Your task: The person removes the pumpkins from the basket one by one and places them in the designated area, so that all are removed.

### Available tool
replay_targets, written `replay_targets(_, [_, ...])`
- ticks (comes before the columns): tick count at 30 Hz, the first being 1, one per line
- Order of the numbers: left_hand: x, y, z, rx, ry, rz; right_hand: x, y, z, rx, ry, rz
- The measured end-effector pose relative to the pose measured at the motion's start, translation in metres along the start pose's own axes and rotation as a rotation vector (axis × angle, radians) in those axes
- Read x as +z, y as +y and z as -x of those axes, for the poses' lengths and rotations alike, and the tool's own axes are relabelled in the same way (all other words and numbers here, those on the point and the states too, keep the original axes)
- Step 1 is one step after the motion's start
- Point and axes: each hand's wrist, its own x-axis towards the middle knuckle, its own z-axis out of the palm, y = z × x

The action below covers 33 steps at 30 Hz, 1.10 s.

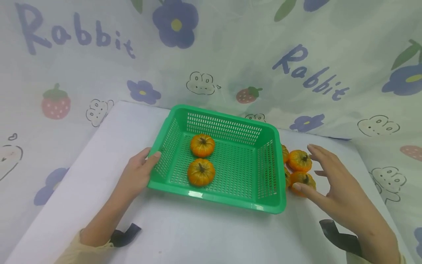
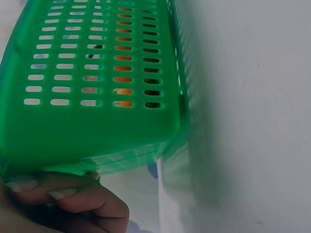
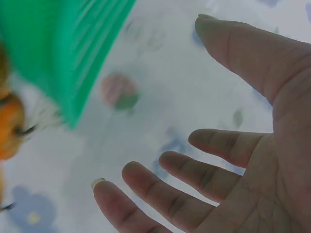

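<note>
My left hand (image 1: 134,175) grips the left rim of a green plastic basket (image 1: 227,203), thumb on top of the edge and fingers curled beneath, as the left wrist view shows. Inside the basket, toward its left, lie two small orange pumpkins (image 1: 202,145) (image 1: 201,172), one behind the other. Beyond the basket's right wall more such pumpkins (image 1: 299,160) cluster on the table, some partly hidden by that wall. Right beside them is my right hand (image 1: 343,194), thumb and fingers spread apart. In the right wrist view its palm (image 3: 257,199) shows nothing held.
A white table (image 1: 197,234) lies under everything. Behind and beside it hangs a pale cloth (image 1: 227,44) printed with flowers, strawberries, rabbits and the word "Rabbit". Black straps (image 1: 126,234) show near both wrists.
</note>
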Motion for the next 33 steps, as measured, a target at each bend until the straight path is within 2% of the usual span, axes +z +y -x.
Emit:
replay_targets(4, [0.0,-0.001,-0.001,-0.007,0.007,-0.004,-0.005,-0.029,-0.026,-0.149,-0.012,0.008])
replay_targets(8, [0.002,-0.003,-0.003,-0.016,0.001,0.001,-0.006,-0.052,-0.058,-0.251,-0.072,0.033])
replay_targets(12, [0.004,-0.004,-0.005,-0.017,0.007,0.003,0.005,-0.069,-0.091,-0.344,-0.159,0.048])
replay_targets(16, [0.004,-0.003,-0.004,-0.016,0.015,0.006,0.026,-0.086,-0.124,-0.417,-0.271,0.024])
replay_targets(21, [0.003,-0.002,-0.003,-0.011,0.014,0.015,0.06,-0.104,-0.161,-0.455,-0.38,0.081])
replay_targets(25, [0.004,-0.001,-0.003,-0.003,0.012,0.019,0.085,-0.112,-0.185,-0.478,-0.443,0.081])
replay_targets(29, [0.004,-0.002,-0.003,0.001,0.008,0.029,0.108,-0.113,-0.203,-0.496,-0.477,0.069])
replay_targets(33, [0.003,-0.002,0.0,-0.006,0.008,0.04,0.126,-0.106,-0.216,-0.473,-0.503,0.046])
